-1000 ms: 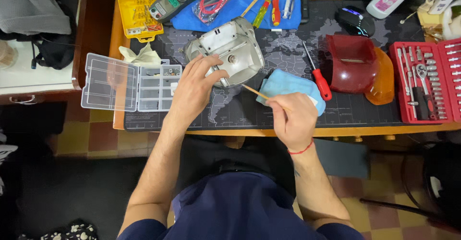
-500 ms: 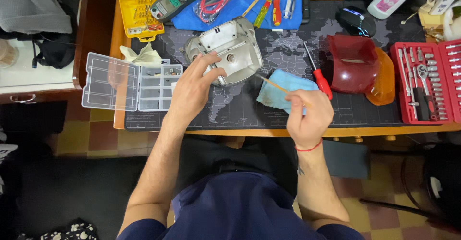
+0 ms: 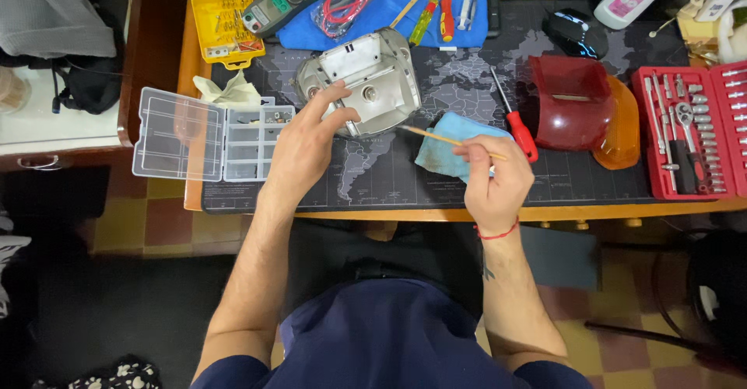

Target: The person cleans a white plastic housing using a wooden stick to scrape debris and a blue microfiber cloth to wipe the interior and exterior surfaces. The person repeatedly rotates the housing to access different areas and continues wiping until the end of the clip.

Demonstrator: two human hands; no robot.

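— What covers the desk?

— A dark mat printed with a world map (image 3: 436, 179). On it, from big to small: a silver metal housing (image 3: 362, 82) at centre, a red and orange plastic cover (image 3: 580, 109) to the right, a clear compartment box (image 3: 206, 136) lying open at the left edge.

— And the hands?

— The left hand (image 3: 303, 144) rests on the housing's near edge, fingers spread and gripping it. The right hand (image 3: 490, 175) pinches a thin wooden brush (image 3: 447, 138), tip pointing toward the housing, over a blue cloth (image 3: 451, 148). A red-handled screwdriver (image 3: 515, 118) lies just beside.
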